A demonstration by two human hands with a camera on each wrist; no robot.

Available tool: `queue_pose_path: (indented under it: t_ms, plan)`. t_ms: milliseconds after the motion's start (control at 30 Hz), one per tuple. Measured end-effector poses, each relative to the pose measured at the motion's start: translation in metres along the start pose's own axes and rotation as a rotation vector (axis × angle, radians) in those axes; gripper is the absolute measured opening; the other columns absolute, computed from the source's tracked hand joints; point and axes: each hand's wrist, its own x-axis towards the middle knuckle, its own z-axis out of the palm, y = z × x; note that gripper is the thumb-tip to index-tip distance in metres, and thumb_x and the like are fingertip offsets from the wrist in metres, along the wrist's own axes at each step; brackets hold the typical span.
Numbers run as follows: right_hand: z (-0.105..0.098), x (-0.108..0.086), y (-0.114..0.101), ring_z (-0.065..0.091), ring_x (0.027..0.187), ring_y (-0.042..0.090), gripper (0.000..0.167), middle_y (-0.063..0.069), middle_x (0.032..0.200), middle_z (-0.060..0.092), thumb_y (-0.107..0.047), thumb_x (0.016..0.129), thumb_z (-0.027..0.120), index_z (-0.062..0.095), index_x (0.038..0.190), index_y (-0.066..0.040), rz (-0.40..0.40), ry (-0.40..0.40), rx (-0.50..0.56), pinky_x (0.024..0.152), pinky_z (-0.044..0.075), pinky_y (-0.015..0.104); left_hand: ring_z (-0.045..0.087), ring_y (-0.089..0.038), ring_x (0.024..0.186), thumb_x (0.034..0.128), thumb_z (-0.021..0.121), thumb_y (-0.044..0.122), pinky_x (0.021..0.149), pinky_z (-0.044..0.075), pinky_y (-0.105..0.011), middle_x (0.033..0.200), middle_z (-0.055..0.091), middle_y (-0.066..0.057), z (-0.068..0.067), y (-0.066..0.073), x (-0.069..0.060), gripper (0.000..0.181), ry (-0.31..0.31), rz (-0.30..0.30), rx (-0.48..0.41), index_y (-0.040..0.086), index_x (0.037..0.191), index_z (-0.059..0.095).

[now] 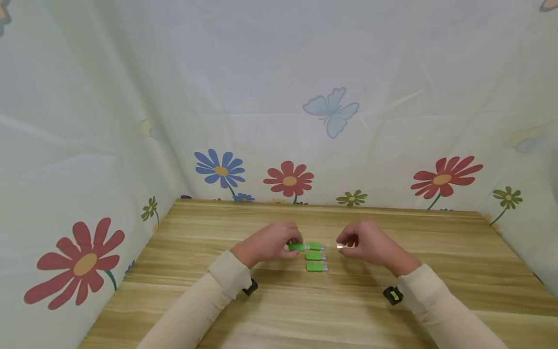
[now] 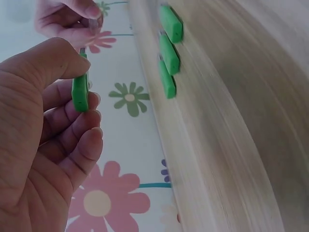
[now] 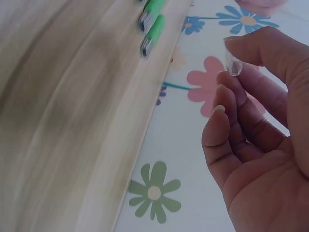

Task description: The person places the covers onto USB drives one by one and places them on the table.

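Observation:
My left hand (image 1: 274,242) pinches a green USB flash drive (image 2: 80,92) between thumb and fingers, its plug end pointing toward the right hand. A small clear plastic cap (image 3: 234,65) is pinched between thumb and index finger of my right hand (image 1: 370,244), apart from the drive. On the wooden table, between the hands in the head view, lie three more green flash drives: a far one (image 1: 315,246), a middle one (image 1: 313,257) and a near one (image 1: 314,267). They form a column, metal plugs facing right.
The wooden table (image 1: 305,310) is bordered at the back and sides by a white curtain (image 1: 261,97) printed with flowers and a butterfly. Dark wrist devices sit under both cuffs, one on the left wrist (image 1: 250,288) and one on the right wrist (image 1: 393,295).

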Motion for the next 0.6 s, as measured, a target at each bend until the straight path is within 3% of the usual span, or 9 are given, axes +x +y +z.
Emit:
queue_pose_path:
  t_ms: [200,367,600]
  plan:
    - [0.006,-0.006,-0.007,0.062,0.074,0.005,0.011,-0.008,0.086,0.073,-0.012,0.084,0.082,0.079,0.092,-0.017,-0.026,0.013,0.105,0.067,0.055,0.023,0.056,-0.006,0.082,0.0909,0.077,0.023,0.078,0.052,-0.015,0.097,0.067,0.004,-0.003,0.011,-0.005,0.019,0.018,0.029,-0.044,0.012,0.107,0.077]
    - [0.011,-0.009,-0.014,0.062,0.075,0.007,0.011,-0.006,0.088,0.073,-0.013,0.085,0.082,0.079,0.096,-0.014,-0.038,0.009,0.174,0.068,0.056,0.026,0.056,-0.007,0.081,0.0899,0.078,0.022,0.075,0.050,-0.014,0.096,0.065,0.004,-0.005,0.017,-0.008,0.020,0.036,0.033,-0.112,0.012,0.107,0.077]
    - [0.016,-0.010,-0.018,0.061,0.074,0.006,0.010,-0.008,0.087,0.072,-0.015,0.086,0.082,0.079,0.095,-0.015,-0.088,0.026,0.198,0.065,0.055,0.027,0.055,-0.005,0.080,0.0893,0.078,0.022,0.074,0.049,-0.012,0.095,0.064,0.005,-0.006,0.020,-0.009,0.019,0.058,0.080,-0.117,0.012,0.105,0.077]
